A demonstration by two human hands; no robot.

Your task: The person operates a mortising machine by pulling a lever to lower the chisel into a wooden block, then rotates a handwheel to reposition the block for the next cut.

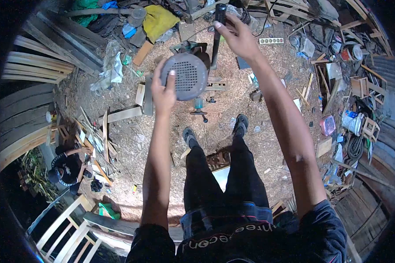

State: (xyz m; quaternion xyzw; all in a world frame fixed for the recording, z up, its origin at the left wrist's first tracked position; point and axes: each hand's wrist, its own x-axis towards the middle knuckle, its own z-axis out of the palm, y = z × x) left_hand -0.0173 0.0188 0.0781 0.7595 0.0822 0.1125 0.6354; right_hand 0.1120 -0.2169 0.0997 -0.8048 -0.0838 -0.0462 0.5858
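Observation:
My left hand (164, 94) is closed on the rim of a round grey disc (191, 79) with a grid of small holes. Its thumb lies across the front face, and the fingers go round the far side. Higher up on the right, my right hand (240, 38) is closed near the top of a black bar-like handle (216, 46), the thumb pressed to its side. The bar points down behind the disc's right edge; what its lower end joins is hidden. Just below the disc is a teal and black clamp-like tool (199, 105).
Sawdust and wood scraps cover the ground around my feet. A white power strip (271, 40) lies beyond my right hand, with a cable nearby. At the lower left, another person (68, 168) crouches by wood pieces. Timber (39, 65) is stacked at the left, and a bucket (352, 122) stands right.

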